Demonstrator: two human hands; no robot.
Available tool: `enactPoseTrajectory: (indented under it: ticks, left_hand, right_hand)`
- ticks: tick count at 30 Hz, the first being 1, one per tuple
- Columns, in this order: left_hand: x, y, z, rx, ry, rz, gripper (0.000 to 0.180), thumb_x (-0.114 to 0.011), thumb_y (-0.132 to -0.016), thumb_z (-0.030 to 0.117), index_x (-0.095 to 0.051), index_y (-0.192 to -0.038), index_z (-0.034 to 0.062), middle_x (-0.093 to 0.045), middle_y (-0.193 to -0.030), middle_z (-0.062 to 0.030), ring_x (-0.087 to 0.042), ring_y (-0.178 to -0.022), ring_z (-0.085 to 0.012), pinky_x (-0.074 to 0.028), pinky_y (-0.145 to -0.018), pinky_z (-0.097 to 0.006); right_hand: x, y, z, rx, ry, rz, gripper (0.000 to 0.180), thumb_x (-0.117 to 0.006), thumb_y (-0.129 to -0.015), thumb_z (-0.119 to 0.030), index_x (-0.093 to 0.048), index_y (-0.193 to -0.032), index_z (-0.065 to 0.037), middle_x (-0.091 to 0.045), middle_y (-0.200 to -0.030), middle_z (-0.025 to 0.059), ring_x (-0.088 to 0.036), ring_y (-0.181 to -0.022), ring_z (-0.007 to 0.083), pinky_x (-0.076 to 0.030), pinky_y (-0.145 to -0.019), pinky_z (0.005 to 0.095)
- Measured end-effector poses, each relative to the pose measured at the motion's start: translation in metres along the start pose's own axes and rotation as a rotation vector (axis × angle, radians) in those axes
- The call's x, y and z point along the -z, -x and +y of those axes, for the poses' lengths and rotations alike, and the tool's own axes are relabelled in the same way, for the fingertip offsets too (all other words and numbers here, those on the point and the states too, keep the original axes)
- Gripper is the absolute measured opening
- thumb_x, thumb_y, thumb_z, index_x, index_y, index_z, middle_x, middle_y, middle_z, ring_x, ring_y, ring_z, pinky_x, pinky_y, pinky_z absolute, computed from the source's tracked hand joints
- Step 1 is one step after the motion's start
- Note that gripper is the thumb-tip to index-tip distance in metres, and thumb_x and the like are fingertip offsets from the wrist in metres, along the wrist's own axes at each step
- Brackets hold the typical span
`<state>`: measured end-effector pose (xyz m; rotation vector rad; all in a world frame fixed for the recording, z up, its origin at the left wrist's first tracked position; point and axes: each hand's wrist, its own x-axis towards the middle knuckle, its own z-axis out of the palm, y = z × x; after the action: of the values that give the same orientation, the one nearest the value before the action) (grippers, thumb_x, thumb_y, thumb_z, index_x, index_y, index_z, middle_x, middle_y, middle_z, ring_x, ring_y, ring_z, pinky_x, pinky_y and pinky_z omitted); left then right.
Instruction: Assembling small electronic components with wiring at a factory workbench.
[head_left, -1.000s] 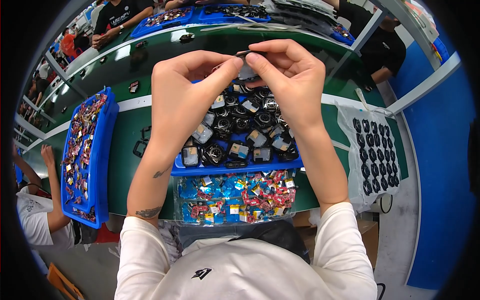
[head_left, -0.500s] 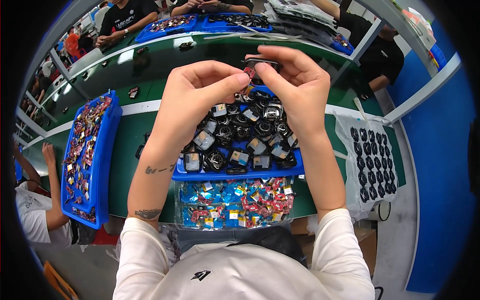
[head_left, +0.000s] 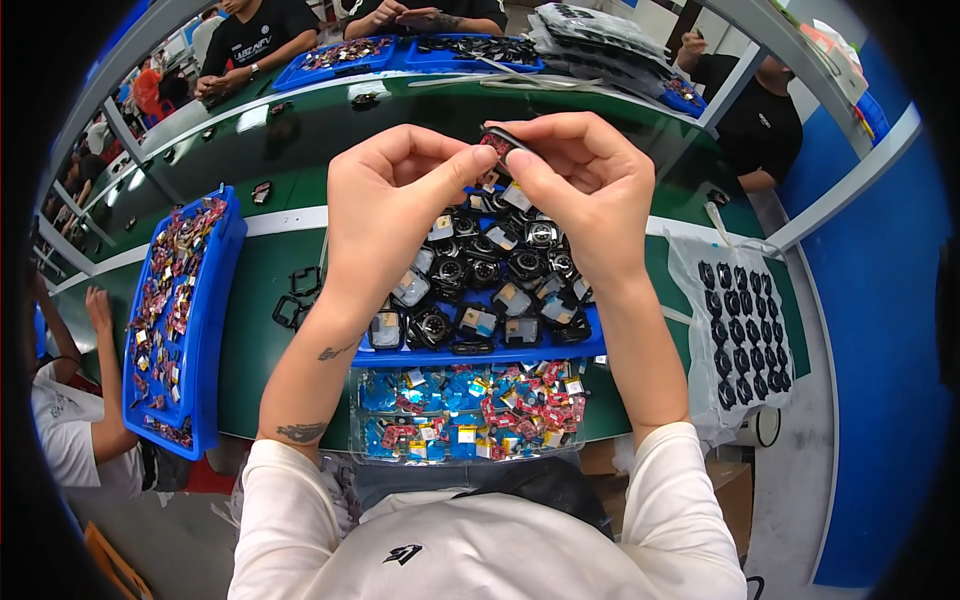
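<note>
My left hand [head_left: 385, 215] and my right hand [head_left: 590, 190] are raised together above the bench, both pinching one small black part [head_left: 497, 141] with a reddish piece on it between thumbs and fingertips. Below them a blue tray [head_left: 480, 349] holds several black round-faced housings [head_left: 485, 280] with pale squares. In front of it, nearest me, a clear box [head_left: 465, 418] is full of small blue, red and silver components.
A long blue tray [head_left: 205, 330] of small mixed parts lies at the left on the green bench, with loose black frames [head_left: 295, 297] beside it. A white sheet of black round parts [head_left: 742, 335] lies at right. Other people sit across and at left.
Both hands stay joined on the small part, and the fingers have shifted slightly around it. The view has tilted a little, so the trays sit lower in the picture.
</note>
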<state>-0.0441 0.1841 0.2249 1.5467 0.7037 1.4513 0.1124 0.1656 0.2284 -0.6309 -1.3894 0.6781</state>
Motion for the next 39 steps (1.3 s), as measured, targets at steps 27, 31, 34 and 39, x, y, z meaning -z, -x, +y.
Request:
enactPoseTrajectory:
  ticks: [27,31,34,39]
  left_hand:
    - [0.03,-0.017,0.007,-0.114,-0.283,-0.084,0.025,-0.067,-0.085,0.025,-0.07,-0.083,0.0001,-0.067,-0.069,-0.0033,-0.057,-0.063,-0.0031,-0.04,-0.055,-0.017]
    - [0.033,-0.016,0.009,-0.095,-0.394,-0.092,0.03,-0.064,-0.087,0.032,-0.071,-0.086,0.0028,-0.067,-0.071,-0.0021,-0.058,-0.066,-0.0035,-0.038,-0.058,-0.017]
    - [0.021,-0.008,0.02,-0.017,-0.139,-0.104,0.017,-0.065,-0.087,0.012,-0.065,-0.087,-0.0047,-0.066,-0.071,-0.0063,-0.062,-0.064,-0.0088,-0.048,-0.058,-0.019]
    - [0.013,-0.002,0.022,0.027,-0.212,-0.138,0.016,-0.065,-0.086,0.011,-0.065,-0.089,-0.0053,-0.066,-0.076,-0.0066,-0.063,-0.067,-0.0093,-0.049,-0.059,-0.02]
  right_hand:
    - [0.214,-0.035,0.195,-0.497,1.127,0.268,0.016,-0.069,-0.077,-0.017,-0.071,-0.083,-0.003,-0.064,-0.067,0.0037,-0.058,-0.056,0.0105,-0.046,-0.053,0.023]
    - [0.143,-0.02,0.104,-0.358,0.946,-0.003,0.02,-0.058,-0.082,-0.014,-0.069,-0.096,-0.005,-0.067,-0.071,0.0079,-0.065,-0.071,0.0133,-0.049,-0.067,0.0253]
    - [0.081,0.03,0.029,-0.238,0.657,-0.38,0.016,-0.06,-0.08,-0.011,-0.067,-0.093,-0.006,-0.064,-0.081,0.0066,-0.062,-0.075,0.0137,-0.047,-0.067,0.026]
    - [0.035,0.106,-0.023,-0.165,0.771,-1.028,0.025,-0.076,-0.068,-0.023,-0.065,-0.083,-0.007,-0.056,-0.081,0.0051,-0.056,-0.082,0.0241,-0.047,-0.068,0.0355]
